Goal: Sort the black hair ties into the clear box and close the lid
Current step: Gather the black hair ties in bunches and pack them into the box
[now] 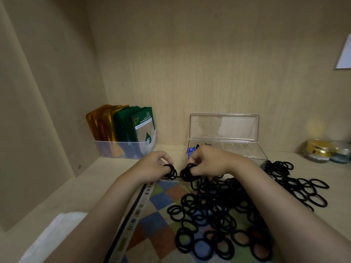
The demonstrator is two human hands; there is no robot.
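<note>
At frame centre, our left hand (155, 165) and right hand (206, 164) each pinch bunched hair ties (218, 209); soft, light, stretchy, best hooked through the loops.

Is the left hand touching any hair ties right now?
Touching. The head view shows a few black hair ties looped round the curled fingers of the left hand, with no gap between them.

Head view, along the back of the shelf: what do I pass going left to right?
Plastic bin of orange and green packets → clear box, lid open → gold-lidded jars.
</note>
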